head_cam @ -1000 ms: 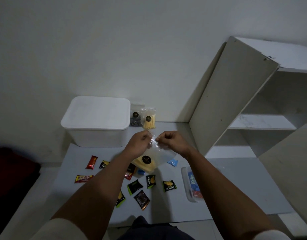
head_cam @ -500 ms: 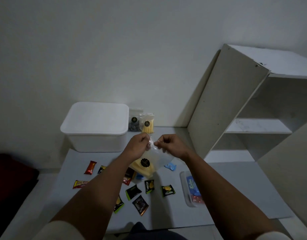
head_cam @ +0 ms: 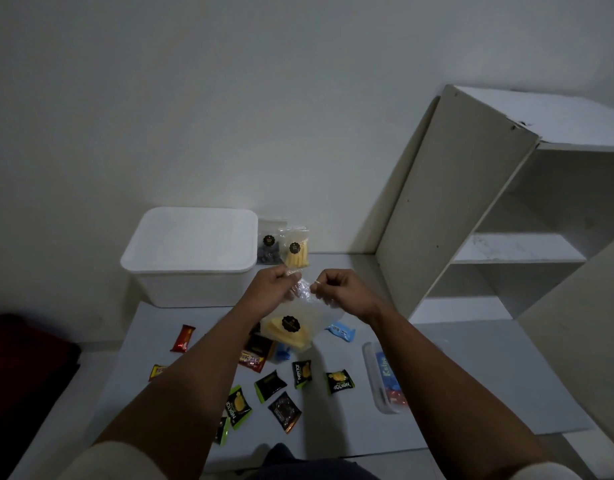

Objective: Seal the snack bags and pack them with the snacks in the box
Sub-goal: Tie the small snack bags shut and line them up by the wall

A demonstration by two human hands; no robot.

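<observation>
A clear snack bag (head_cam: pixel 291 325) with yellow pieces and a round black label hangs in the air above the table. My left hand (head_cam: pixel 269 287) and my right hand (head_cam: pixel 336 289) each pinch its top edge, close together. A white lidded box (head_cam: pixel 191 251) stands at the table's back left. Two more clear bags lean on the wall beside it, a dark-filled bag (head_cam: pixel 269 245) and a yellow-filled bag (head_cam: pixel 295 249). Several small wrapped snacks lie below my arms, among them a red bar (head_cam: pixel 182 337), a black-and-green packet (head_cam: pixel 339 382) and a blue packet (head_cam: pixel 340 331).
A clear plastic container (head_cam: pixel 385 382) with a blue pack inside lies at the table's right, partly under my right arm. A white shelf unit (head_cam: pixel 506 216) stands against the wall on the right. Something dark red (head_cam: pixel 25 358) sits on the floor at left.
The view has tilted a little, so everything sits lower in the frame. My hands stay pinched on the bag's top edge, slightly further apart than before.
</observation>
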